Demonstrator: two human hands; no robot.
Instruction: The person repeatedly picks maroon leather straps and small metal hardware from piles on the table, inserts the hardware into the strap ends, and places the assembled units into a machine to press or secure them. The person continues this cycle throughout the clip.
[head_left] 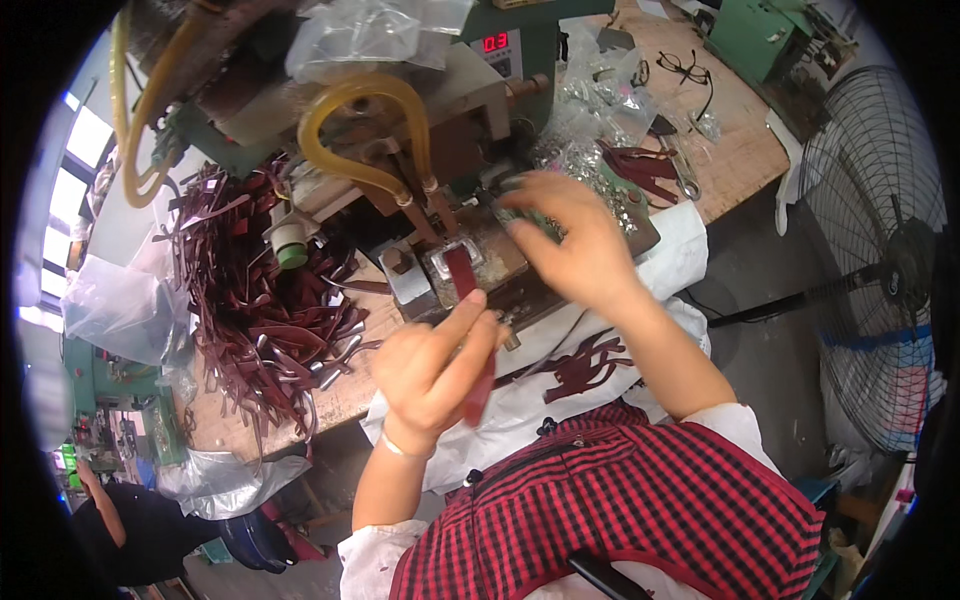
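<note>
A dark red leather-like strap (462,272) is pinched between the thumb and fingers of my left hand (436,372). Its far end lies on a small metal plate (441,262) of the bench machine, just below two upright prongs (436,215); the near end hangs below my hand. My right hand (580,240) is over the right side of the machine block (497,262), thumb apart from the fingers. Its fingertips are slightly blurred, beside a dark machine part, and I see nothing held in them. Small shiny metal pieces (602,182) lie just beyond it.
A large heap of similar red straps (265,300), some metal-tipped, covers the table's left. More straps (590,368) lie on white cloth before me. Yellow hoses (368,84) loop above the machine. Eyeglasses (684,68) rest far right; a fan (880,250) stands right. Another person (150,530) is lower left.
</note>
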